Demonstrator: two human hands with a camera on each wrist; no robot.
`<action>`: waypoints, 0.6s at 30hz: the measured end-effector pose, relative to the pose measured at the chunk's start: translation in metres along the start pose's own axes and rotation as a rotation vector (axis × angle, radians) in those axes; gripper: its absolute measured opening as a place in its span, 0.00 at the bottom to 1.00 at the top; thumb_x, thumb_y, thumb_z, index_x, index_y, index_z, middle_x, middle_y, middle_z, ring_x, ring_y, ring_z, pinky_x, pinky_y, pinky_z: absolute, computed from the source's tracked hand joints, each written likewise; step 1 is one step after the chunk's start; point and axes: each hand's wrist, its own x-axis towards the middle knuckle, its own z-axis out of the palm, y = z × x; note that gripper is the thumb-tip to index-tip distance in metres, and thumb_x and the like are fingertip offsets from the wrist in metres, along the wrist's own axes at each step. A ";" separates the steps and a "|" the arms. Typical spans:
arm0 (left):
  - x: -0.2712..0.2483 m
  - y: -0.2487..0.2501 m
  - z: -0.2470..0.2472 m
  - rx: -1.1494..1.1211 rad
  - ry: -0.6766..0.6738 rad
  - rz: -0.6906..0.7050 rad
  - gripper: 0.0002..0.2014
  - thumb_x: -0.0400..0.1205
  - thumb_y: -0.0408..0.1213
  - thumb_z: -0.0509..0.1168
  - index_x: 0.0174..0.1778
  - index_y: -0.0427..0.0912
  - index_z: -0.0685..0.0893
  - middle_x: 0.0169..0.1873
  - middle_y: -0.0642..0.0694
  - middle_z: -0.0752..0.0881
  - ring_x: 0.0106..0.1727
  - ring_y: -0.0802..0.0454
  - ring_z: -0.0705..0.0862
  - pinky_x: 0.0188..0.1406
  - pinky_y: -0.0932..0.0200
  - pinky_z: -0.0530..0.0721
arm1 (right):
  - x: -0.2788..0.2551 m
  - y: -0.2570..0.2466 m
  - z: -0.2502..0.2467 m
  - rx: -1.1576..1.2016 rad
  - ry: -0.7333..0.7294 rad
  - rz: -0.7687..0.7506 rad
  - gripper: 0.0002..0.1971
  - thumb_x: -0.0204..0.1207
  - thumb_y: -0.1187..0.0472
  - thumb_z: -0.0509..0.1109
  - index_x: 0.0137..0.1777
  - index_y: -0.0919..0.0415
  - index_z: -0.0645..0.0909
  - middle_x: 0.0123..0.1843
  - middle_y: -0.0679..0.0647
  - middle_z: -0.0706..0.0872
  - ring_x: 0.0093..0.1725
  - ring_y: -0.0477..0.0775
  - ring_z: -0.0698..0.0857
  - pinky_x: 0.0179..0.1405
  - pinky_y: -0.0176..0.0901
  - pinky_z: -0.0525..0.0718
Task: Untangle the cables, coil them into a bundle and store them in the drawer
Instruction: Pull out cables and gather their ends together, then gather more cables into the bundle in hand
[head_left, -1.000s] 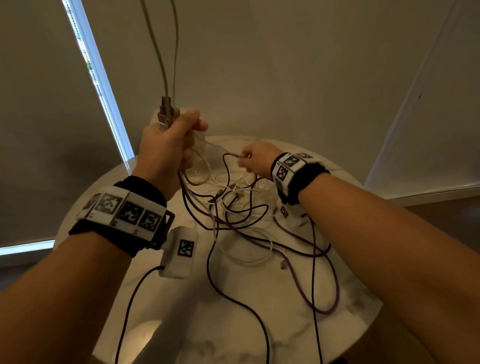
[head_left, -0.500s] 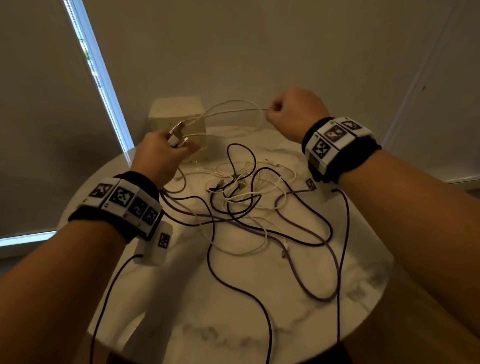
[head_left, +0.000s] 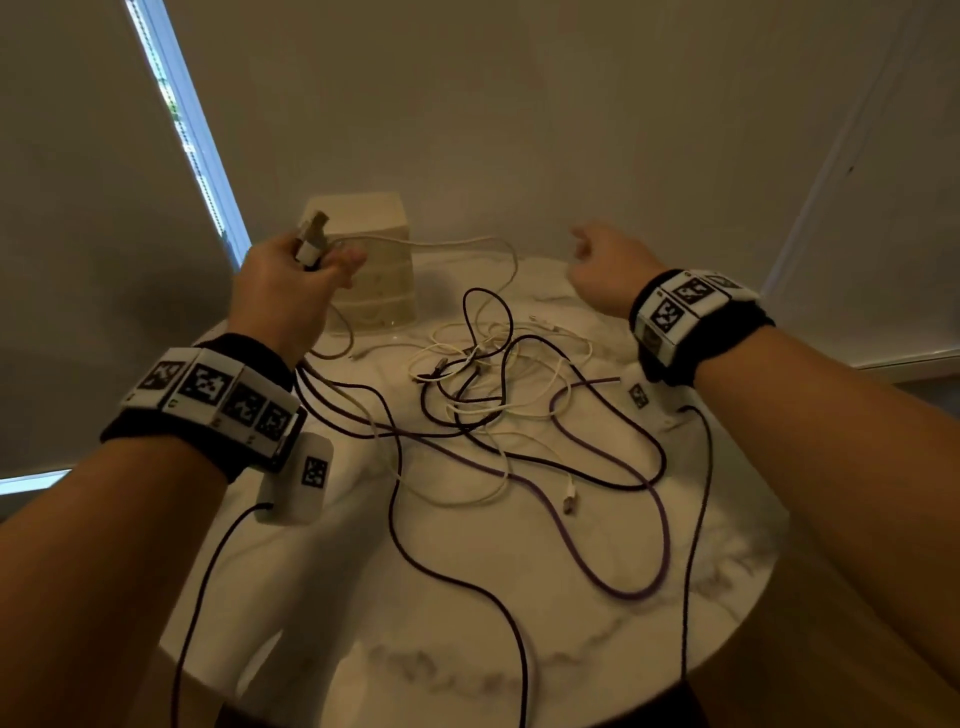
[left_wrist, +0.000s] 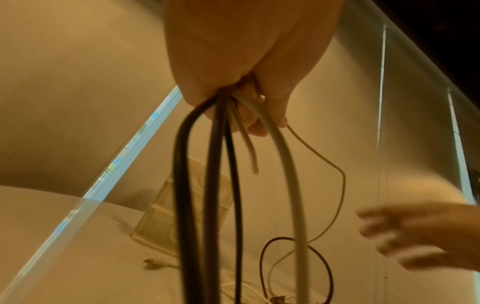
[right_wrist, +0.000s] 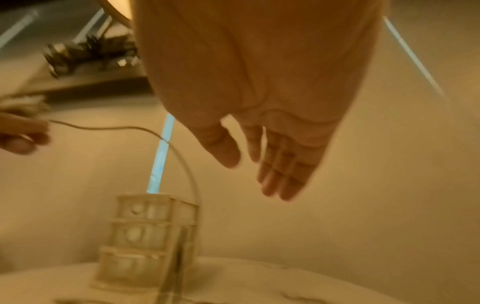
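A tangle of white, black and purple cables (head_left: 493, 395) lies across the round marble table (head_left: 467, 649). My left hand (head_left: 291, 291) is raised at the back left and grips several cable ends, with white plugs (head_left: 311, 239) sticking up from the fist. In the left wrist view the dark and white cables (left_wrist: 223, 185) hang down from that fist (left_wrist: 241, 67). A white cable (head_left: 467, 244) arcs from it toward the right. My right hand (head_left: 608, 265) hovers at the back right with fingers (right_wrist: 283, 170) straight and holds nothing. The small clear drawer unit (head_left: 371, 270) stands behind the left hand.
A wall and window blinds with a bright gap (head_left: 187, 130) rise behind the table. Black leads from the wrist cameras (head_left: 696, 519) trail over the table's front edge. A long purple cable loop (head_left: 623, 592) lies near the right front.
My right hand has let go of the white cable it pulled up, opened, and dropped lower to the right. The left hand still grips the plug ends and has lifted slightly.
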 end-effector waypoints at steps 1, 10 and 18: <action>-0.002 0.006 0.005 -0.002 -0.048 0.031 0.13 0.81 0.53 0.74 0.51 0.47 0.90 0.36 0.53 0.89 0.27 0.66 0.80 0.39 0.58 0.79 | -0.010 -0.018 0.001 0.163 -0.018 -0.134 0.33 0.81 0.61 0.65 0.86 0.54 0.61 0.82 0.56 0.71 0.78 0.57 0.73 0.71 0.47 0.74; 0.003 0.011 0.003 -0.254 -0.039 -0.067 0.19 0.78 0.52 0.77 0.53 0.39 0.90 0.37 0.50 0.85 0.23 0.63 0.74 0.24 0.62 0.76 | -0.014 -0.051 0.026 0.278 -0.032 -0.301 0.15 0.88 0.55 0.59 0.49 0.58 0.87 0.29 0.47 0.77 0.28 0.43 0.73 0.30 0.41 0.69; 0.008 -0.005 -0.005 -0.534 0.271 -0.301 0.14 0.88 0.53 0.65 0.44 0.46 0.78 0.24 0.55 0.71 0.20 0.61 0.68 0.20 0.63 0.70 | -0.006 0.010 0.012 -0.291 -0.504 0.021 0.43 0.60 0.35 0.82 0.73 0.51 0.76 0.71 0.53 0.81 0.66 0.55 0.80 0.64 0.51 0.79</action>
